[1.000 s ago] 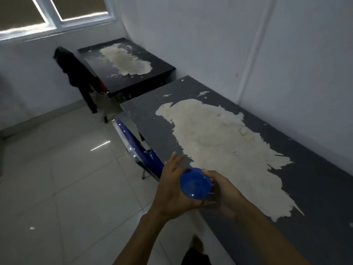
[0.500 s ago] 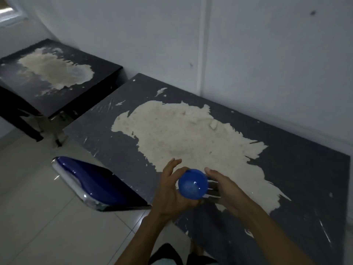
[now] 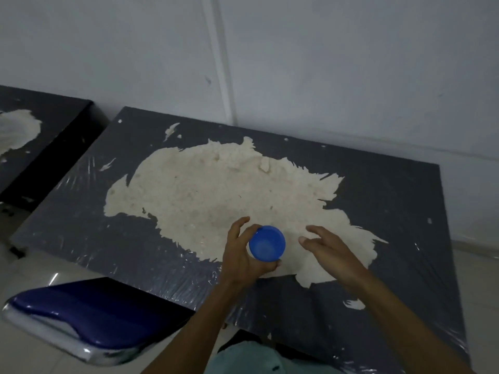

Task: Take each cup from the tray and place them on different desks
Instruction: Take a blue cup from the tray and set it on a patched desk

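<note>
Now the small round blue plastic cup (image 3: 266,243) is held only by the left hand (image 3: 244,255), over the dark peeling desk (image 3: 399,211). The right hand (image 3: 328,251) has been let go, fingers open, at three o'clock. Setting down seems next.

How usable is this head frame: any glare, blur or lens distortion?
Head view: dim, bluish light; streaky glare on the dark plastic-wrapped desk; desk edges bow from the wide lens; the round blue plastic cup and both hands look slightly soft.
</note>
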A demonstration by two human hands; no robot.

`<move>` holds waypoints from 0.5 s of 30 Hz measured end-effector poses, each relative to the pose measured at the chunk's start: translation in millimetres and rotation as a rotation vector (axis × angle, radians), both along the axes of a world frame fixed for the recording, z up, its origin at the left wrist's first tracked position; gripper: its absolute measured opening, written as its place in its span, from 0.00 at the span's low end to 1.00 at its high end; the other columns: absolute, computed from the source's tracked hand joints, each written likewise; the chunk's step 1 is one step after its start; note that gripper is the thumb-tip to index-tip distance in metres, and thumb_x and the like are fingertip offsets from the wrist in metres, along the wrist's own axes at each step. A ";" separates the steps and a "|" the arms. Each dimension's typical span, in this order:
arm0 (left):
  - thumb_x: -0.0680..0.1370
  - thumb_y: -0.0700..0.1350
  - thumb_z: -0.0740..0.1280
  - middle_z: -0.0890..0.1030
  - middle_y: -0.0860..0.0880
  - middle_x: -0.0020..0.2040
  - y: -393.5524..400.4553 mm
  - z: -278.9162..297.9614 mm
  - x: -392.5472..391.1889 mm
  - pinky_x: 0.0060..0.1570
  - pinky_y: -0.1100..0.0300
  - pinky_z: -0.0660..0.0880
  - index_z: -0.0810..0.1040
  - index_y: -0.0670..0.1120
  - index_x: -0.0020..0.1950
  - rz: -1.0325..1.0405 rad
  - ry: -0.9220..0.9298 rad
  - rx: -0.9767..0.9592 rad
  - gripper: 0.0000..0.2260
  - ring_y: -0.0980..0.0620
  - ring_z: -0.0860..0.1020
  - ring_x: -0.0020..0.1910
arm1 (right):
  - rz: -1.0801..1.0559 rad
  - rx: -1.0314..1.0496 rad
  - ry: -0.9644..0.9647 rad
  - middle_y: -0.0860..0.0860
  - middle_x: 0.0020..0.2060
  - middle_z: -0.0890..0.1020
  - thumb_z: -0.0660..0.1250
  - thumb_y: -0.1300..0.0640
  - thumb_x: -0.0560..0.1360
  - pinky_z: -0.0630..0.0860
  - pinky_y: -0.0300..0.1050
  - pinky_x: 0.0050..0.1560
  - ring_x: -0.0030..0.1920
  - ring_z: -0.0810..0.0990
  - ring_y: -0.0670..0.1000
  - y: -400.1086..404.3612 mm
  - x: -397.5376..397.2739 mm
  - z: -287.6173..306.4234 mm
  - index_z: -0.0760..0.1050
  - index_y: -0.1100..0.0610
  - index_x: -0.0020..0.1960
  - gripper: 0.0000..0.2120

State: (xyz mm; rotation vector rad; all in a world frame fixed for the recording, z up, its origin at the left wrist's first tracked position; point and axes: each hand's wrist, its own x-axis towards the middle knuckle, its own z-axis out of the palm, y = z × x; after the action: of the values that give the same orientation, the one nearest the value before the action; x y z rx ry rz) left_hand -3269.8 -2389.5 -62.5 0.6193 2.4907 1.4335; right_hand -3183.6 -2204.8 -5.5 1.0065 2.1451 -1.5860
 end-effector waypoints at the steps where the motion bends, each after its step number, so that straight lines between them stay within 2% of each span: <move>1: 0.55 0.56 0.82 0.72 0.43 0.67 0.9 -3.6 -5.5 0.65 0.51 0.72 0.78 0.45 0.60 -0.025 -0.004 -0.017 0.37 0.50 0.72 0.65 | 0.000 0.026 -0.001 0.51 0.69 0.72 0.63 0.41 0.77 0.68 0.44 0.59 0.66 0.71 0.50 -2.1 -1.4 1.6 0.65 0.43 0.71 0.24; 5: 0.57 0.57 0.80 0.72 0.43 0.69 3.4 -17.1 -23.0 0.69 0.45 0.68 0.78 0.45 0.61 -0.092 -0.025 -0.051 0.36 0.47 0.69 0.69 | 0.012 0.121 0.003 0.51 0.72 0.69 0.63 0.42 0.77 0.67 0.44 0.60 0.69 0.69 0.53 -12.9 -3.0 9.3 0.62 0.44 0.73 0.26; 10: 0.58 0.62 0.78 0.62 0.46 0.77 4.3 -29.7 -42.6 0.75 0.41 0.49 0.77 0.50 0.61 -0.158 0.113 -0.143 0.35 0.45 0.53 0.78 | 0.047 0.212 -0.024 0.51 0.75 0.65 0.61 0.43 0.78 0.66 0.50 0.69 0.72 0.67 0.54 -26.3 -3.0 17.0 0.59 0.47 0.75 0.27; 15: 0.58 0.60 0.79 0.60 0.44 0.78 2.9 -32.0 -51.1 0.74 0.36 0.47 0.78 0.49 0.60 -0.190 0.149 -0.187 0.34 0.42 0.52 0.78 | 0.034 0.272 -0.058 0.49 0.76 0.63 0.61 0.43 0.79 0.64 0.52 0.73 0.73 0.64 0.53 -29.1 1.3 19.8 0.59 0.48 0.75 0.28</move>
State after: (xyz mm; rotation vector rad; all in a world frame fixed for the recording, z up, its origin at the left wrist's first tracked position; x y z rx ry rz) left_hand -3320.9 -2386.6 -94.5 0.9248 2.5560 1.1100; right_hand -3182.3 -2233.9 14.4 1.0736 2.3681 -1.2565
